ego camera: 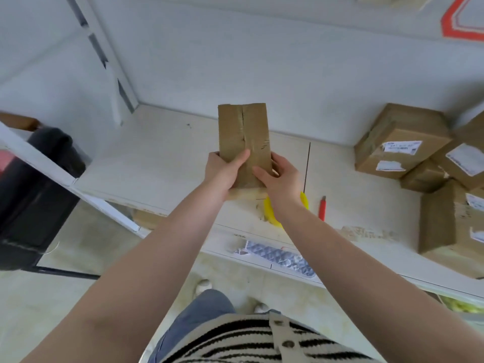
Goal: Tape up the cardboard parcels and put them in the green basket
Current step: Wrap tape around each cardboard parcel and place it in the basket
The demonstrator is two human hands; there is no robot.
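A narrow cardboard parcel (245, 132) is held above the white table (146, 158), its long side pointing away from me. Clear tape runs along its middle seam. My left hand (224, 171) grips its near left side with the thumb lying on top. My right hand (281, 176) grips the near right side, thumb also on top. A yellow tape dispenser (269, 213) lies on the table under my right wrist, mostly hidden. No green basket can be made out for certain; something yellow-green (458, 306) shows below the table's right edge.
Several taped cardboard boxes (400, 142) with white labels are stacked at the table's right end. A red utility knife (322, 208) lies right of the dispenser. A bubble mailer (277, 258) lies at the near edge. A black chair (34, 195) stands to the left.
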